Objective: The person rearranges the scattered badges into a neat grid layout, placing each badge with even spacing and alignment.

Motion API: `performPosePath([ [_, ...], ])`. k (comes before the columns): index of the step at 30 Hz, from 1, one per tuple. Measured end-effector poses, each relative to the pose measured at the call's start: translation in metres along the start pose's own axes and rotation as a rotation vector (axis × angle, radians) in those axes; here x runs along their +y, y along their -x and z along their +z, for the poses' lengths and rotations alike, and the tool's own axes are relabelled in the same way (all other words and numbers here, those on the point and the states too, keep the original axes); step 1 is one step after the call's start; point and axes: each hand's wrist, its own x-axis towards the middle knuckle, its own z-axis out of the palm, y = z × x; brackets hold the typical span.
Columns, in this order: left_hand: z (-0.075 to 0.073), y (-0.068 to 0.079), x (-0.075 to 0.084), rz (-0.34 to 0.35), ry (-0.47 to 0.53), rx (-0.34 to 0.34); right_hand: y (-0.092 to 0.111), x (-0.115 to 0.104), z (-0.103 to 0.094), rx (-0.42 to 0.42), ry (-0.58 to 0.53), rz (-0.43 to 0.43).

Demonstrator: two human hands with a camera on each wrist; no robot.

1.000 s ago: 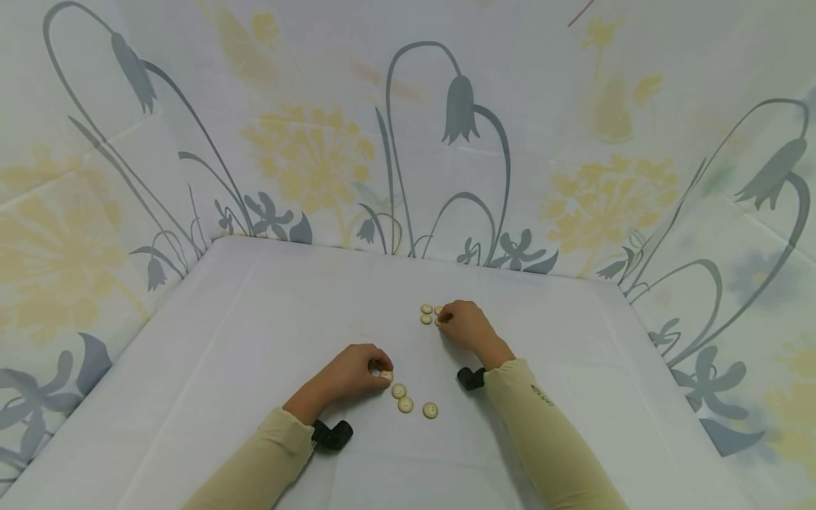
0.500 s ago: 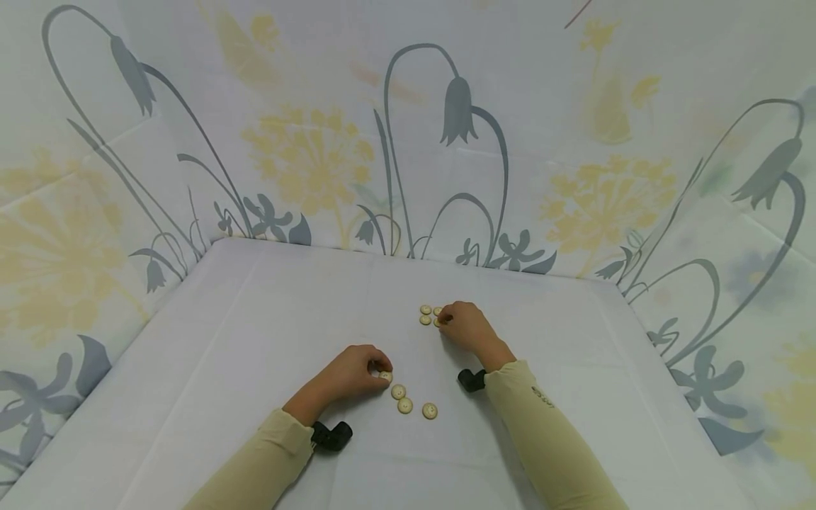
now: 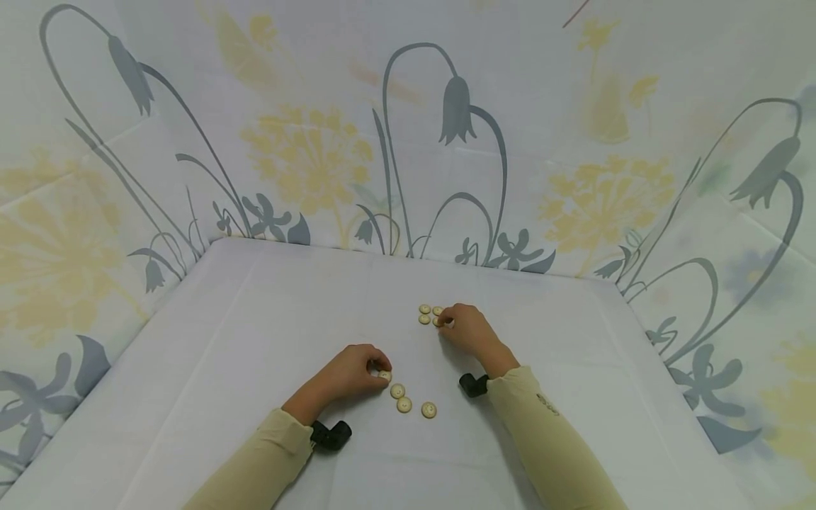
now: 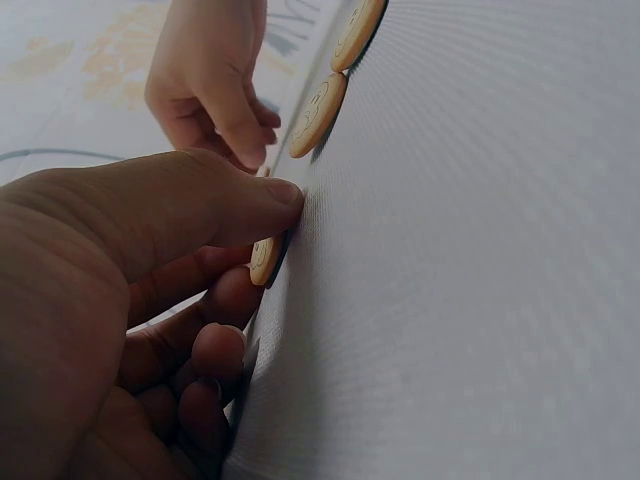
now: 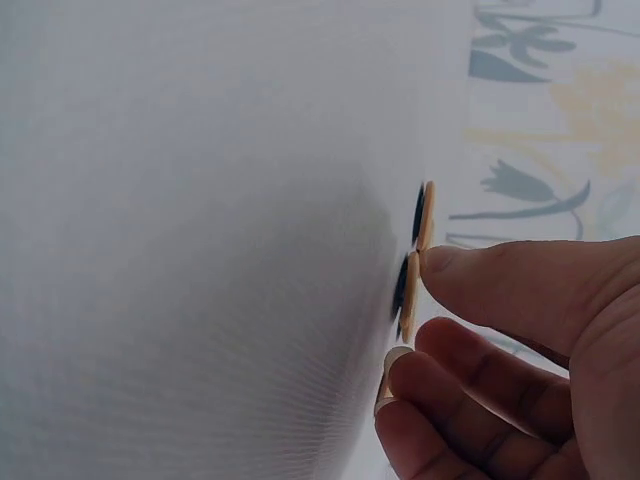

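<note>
My left hand (image 3: 349, 370) pinches a round pale wooden disc (image 3: 384, 376) between thumb and forefinger, low over the white tabletop. Part of that disc's edge shows under the thumb in the left wrist view. Farther back, my right hand (image 3: 470, 330) is at the near right disc (image 3: 438, 321) of a small square of discs. In the right wrist view, that disc (image 5: 409, 298) lies flat, with the thumb tip at its far edge and the other fingers loosely bent near its lower end. Thin dark lines mark the disc faces.
Two touching discs, the upper one (image 3: 397, 391) and the lower one (image 3: 404, 404), lie just right of my left hand. A single disc (image 3: 429, 410) sits farther right. Flower-printed cloth (image 3: 306, 163) rises behind the white table surface (image 3: 274, 304).
My right fingers have loosened and drawn slightly right, leaving more of the near right disc showing. My left hand keeps its pinch in the same place.
</note>
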Motion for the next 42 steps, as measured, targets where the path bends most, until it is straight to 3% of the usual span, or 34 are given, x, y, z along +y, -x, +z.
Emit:
performPosePath([
  [42, 0.000, 0.000, 0.001, -0.003, -0.002, -0.002, 0.054, -0.021, -0.006, -0.048, 0.023, -0.112],
])
